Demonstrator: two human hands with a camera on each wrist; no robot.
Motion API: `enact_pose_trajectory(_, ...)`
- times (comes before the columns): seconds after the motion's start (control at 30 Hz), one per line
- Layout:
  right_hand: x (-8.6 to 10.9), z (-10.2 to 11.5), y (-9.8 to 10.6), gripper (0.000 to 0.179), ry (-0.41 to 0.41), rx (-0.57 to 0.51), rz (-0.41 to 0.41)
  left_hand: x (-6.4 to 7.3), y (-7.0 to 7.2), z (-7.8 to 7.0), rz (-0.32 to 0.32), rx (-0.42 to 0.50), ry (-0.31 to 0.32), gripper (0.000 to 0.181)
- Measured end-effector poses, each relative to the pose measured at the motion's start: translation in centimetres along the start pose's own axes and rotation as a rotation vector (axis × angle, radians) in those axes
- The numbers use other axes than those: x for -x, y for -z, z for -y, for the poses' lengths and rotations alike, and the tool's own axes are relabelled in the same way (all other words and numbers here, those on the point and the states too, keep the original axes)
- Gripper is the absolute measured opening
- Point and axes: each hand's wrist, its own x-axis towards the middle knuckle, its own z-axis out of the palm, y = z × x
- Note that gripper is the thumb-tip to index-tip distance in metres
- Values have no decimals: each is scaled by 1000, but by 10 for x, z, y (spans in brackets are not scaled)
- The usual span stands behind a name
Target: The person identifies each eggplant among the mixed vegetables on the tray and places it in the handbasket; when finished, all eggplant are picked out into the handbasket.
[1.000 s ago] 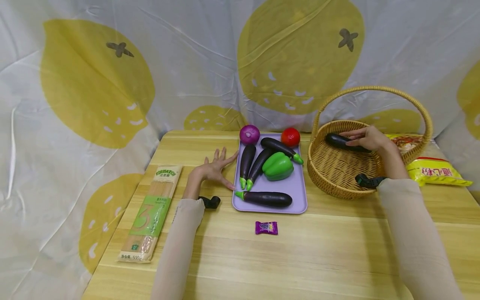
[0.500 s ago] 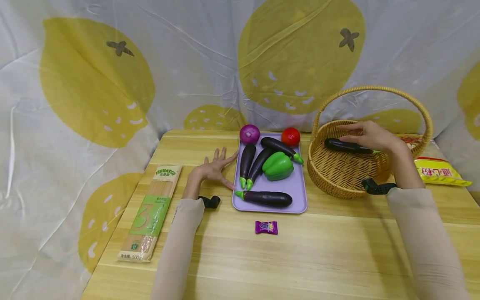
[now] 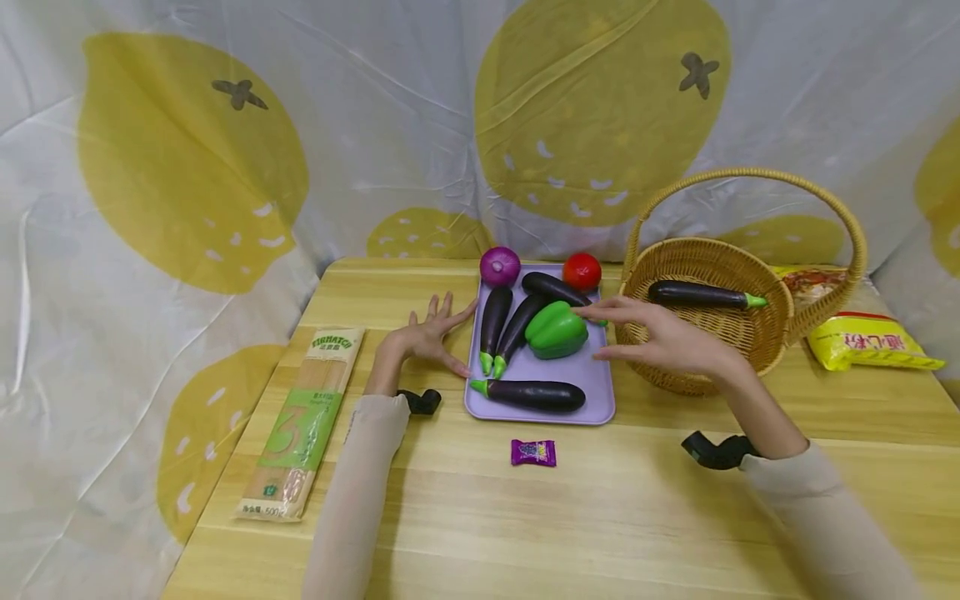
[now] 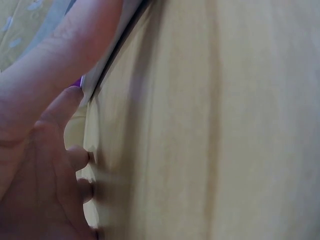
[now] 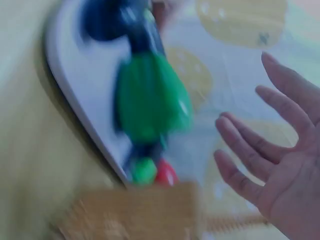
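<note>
My left hand [image 3: 430,337] has its fingers spread, with thumb and forefinger touching the left edge of the lilac tray [image 3: 600,400]. Over the tray's right side hovers my right hand [image 3: 660,337], its fingers extended and holding nothing. Nearest to it is a green bell pepper [image 3: 557,331]. Around the pepper lie several eggplants, one of them an eggplant [image 3: 534,396] along the tray's front. A purple onion [image 3: 499,267] and a red tomato [image 3: 582,272] sit at the tray's far corners. Inside the wicker basket [image 3: 675,379] rests another eggplant [image 3: 697,293].
The basket's tall handle [image 3: 750,173] arches over it. A yellow food packet [image 3: 870,337] lies right of the basket. A noodle pack [image 3: 300,425] lies at the left, and a small purple candy [image 3: 533,452] in front of the tray. A lemon-print cloth [image 3: 420,125] hangs behind.
My right hand has let go of the eggplant in the basket, then come out and moved left to the tray beside the bell pepper. My left hand has stayed in place.
</note>
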Motion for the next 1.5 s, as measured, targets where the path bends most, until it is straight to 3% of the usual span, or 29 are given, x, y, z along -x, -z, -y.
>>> enact_pose_trajectory(0.23, -18, 6, -54, 57, 133, -28, 76, -1, 2, -1, -3, -4, -4, 128)
enact_pose_trajectory(0.4, -27, 9, -85, 55, 124, -35, 115, -1, 1, -2, -1, -13, 1, 128)
enact_pose_trajectory(0.53, -31, 10, -99, 51, 118, 7, 81, 0, 1, -2, 0, -14, 3, 129)
enact_pose_trajectory(0.73, -34, 10, -105, 40, 100, 12, 37, -1, 0, -1, -5, -12, -7, 129)
enact_pose_trajectory(1.3, -41, 18, -101, 33, 109, 19, 74, 2, 2, -3, 1, -2, 4, 128)
enact_pose_trajectory(1.5, -34, 21, -83, 31, 120, -8, 136, 1, 1, -1, -4, 4, -1, 128)
